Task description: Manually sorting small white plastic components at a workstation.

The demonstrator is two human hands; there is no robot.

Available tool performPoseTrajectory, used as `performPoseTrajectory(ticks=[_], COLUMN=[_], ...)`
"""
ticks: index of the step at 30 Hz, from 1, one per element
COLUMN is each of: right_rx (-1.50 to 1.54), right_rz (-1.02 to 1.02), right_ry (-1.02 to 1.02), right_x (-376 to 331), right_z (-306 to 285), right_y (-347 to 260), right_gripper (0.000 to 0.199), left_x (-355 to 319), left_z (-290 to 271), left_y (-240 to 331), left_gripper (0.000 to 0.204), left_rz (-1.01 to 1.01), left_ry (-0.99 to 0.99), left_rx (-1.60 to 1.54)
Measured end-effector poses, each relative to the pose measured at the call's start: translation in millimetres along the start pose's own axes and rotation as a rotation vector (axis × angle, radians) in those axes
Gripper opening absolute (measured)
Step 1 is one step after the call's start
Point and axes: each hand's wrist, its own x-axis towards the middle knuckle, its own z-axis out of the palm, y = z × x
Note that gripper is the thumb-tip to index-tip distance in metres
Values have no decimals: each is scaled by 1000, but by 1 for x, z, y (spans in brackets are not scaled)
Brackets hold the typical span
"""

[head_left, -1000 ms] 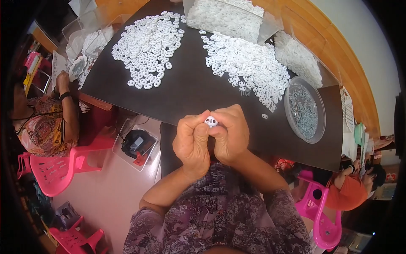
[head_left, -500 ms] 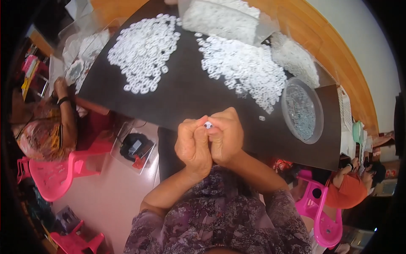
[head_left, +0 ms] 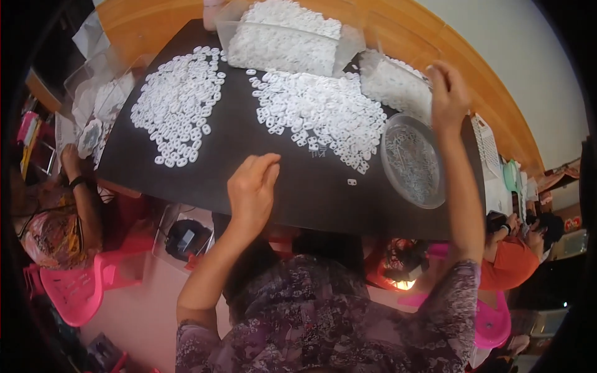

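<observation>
My left hand (head_left: 253, 191) is over the near edge of the dark table, fingers curled together; whether anything is between them is hidden. My right hand (head_left: 450, 98) is raised at the back right, beside a clear bin of white pieces (head_left: 395, 87). Its fingers look pinched, and a tiny white spot shows at their tips, too blurred to name. Between the hands spreads a pile of small white two-holed plastic pieces (head_left: 320, 112), with one loose piece (head_left: 352, 182) in front. Below my right hand, a round clear tub (head_left: 387, 177) holds small grey metal parts.
Another pile of white oval pieces (head_left: 177, 102) covers the table's left side. A large clear bin (head_left: 348, 55) full of white pieces stands at the back. Co-workers sit at far left (head_left: 59, 217) and far right (head_left: 511, 261). Pink plastic chairs (head_left: 74, 292) stand on the floor.
My hands were together, pinching a small white piece in front of me. They have parted: the right has swung up and right to the back bin, the left slightly left. The view has shifted.
</observation>
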Motion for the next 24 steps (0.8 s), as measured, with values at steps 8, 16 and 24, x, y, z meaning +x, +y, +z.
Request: performPoseTrajectory(ticks=[8, 16, 24], right_rx=[-493, -6, 215], right_rz=[-183, -330, -205], right_ry=[-106, -253, -590], right_x=[4, -63, -120], right_z=[23, 30, 42], right_y=[48, -49, -73], right_gripper=[15, 13, 12], left_x=[37, 36, 34], left_z=[40, 39, 35], left_y=[-25, -35, -32], left_gripper=[9, 13, 29], left_rz=[344, 536, 648], left_ry=[-41, -226, -220], left_rx=[399, 570, 581])
